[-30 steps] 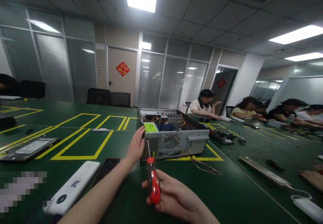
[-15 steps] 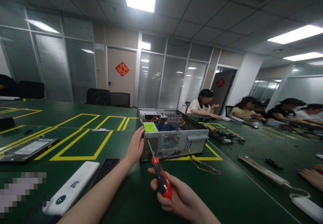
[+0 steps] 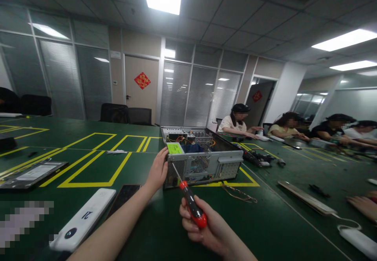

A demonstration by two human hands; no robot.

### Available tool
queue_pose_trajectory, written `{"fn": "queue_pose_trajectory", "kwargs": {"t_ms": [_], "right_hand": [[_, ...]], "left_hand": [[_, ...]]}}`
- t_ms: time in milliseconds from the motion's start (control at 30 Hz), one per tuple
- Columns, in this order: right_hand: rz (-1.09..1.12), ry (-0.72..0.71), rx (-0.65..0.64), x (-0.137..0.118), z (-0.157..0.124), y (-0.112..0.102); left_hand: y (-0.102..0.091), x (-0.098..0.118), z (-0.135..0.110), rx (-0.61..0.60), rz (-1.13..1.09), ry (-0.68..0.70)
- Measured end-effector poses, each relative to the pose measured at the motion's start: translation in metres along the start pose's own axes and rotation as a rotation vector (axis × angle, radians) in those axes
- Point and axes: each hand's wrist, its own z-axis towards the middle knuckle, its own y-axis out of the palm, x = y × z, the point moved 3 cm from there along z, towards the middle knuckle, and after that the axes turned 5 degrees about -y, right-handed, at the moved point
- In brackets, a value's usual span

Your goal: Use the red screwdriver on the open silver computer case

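An opened computer case (image 3: 224, 163) lies flat on the green table, its rear panel facing me. My left hand (image 3: 157, 171) is against its near left corner, thumb and fingers holding the metal there. Beside those fingers, a power supply with a bright green-yellow label (image 3: 175, 148) sits inside the case, among coloured wires. In my right hand (image 3: 203, 221) is a red and black screwdriver (image 3: 193, 204), fingers wrapped round its handle. The shaft points up and left to the perforated left part of the rear panel. Whether its tip sits in a screw is too small to tell.
A white device marked 21 (image 3: 85, 218) and a dark phone (image 3: 125, 198) lie left. Further left rests a hard drive (image 3: 35, 173). Glasses (image 3: 240, 194) are right of the case, before a power bank (image 3: 306, 198). Several people sit along the right side.
My right hand has shifted slightly right and its fingers have closed more fully round the screwdriver handle, which has turned. My left hand and the case stay put.
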Motion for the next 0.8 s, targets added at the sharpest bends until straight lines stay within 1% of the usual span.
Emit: {"fn": "queue_pose_trajectory", "kwargs": {"t_ms": [133,300,500,567,667,800], "right_hand": [[-0.05,0.024,0.003,0.0,0.0,0.001],[-0.06,0.025,0.006,0.001,-0.002,0.003],[-0.114,0.046,-0.049,0.005,-0.005,0.007],[-0.152,0.049,-0.066,0.003,-0.009,0.005],[-0.228,0.07,-0.082,-0.005,-0.02,-0.007],[-0.337,0.121,-0.004,-0.017,-0.04,-0.041]], "left_hand": [[-0.001,0.001,0.0,0.001,0.007,0.0],[-0.001,0.002,0.0,-0.006,0.005,-0.004],[-0.001,0.001,0.0,-0.015,0.003,-0.019],[-0.001,0.0,0.0,-0.016,0.004,-0.022],[0.0,-0.001,0.0,-0.016,0.011,-0.027],[0.0,0.0,0.0,-0.018,0.029,-0.021]]}}
